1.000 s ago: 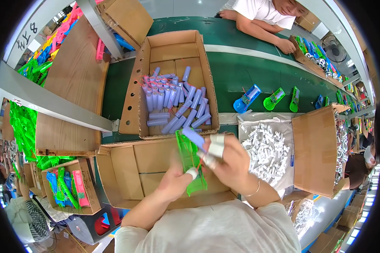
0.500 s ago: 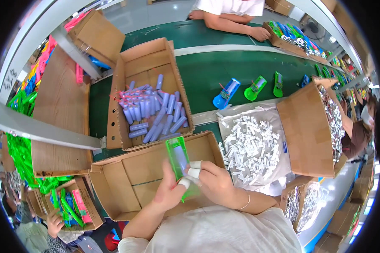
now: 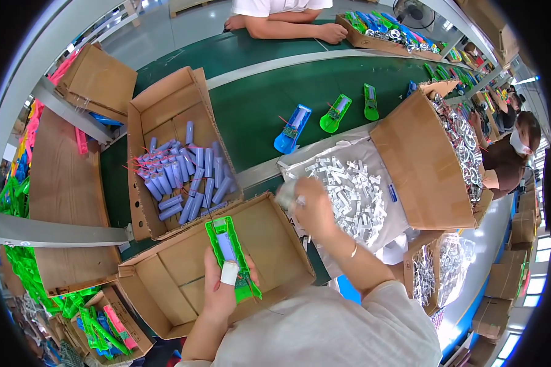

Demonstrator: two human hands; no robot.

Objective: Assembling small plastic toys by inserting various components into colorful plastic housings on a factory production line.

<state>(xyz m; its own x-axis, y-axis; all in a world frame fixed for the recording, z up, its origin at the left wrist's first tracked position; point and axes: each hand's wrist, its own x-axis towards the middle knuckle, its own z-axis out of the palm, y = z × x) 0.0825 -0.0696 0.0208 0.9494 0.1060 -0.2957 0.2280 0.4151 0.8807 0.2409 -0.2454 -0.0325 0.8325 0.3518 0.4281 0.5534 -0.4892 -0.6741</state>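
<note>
Item, lower centre: left hand (image 3: pixel 221 287) is gripping a green plastic shell (image 3: pixel 231 257) with a lavender cell seated inside, over an empty carton (image 3: pixel 269 235). It is looking light, rigid and thin-walled, best held by its long edges. Mid-frame: right hand (image 3: pixel 311 208) is pinching small silvery clips (image 3: pixel 349 192), fingers closed. Beyond, upper left: a box of cells (image 3: pixel 180 177).

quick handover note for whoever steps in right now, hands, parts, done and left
Left hand: holds the green plastic tray with one pale blue cylindrical cell seated in it, over the empty open cardboard box.
Right hand: closed on small white metal pieces at the white pile.
Done: cell in tray.
Left: likely fitting the white pieces into that tray.
More cells lie in the cardboard box of blue cells; finished-looking trays sit on the green belt.
</note>
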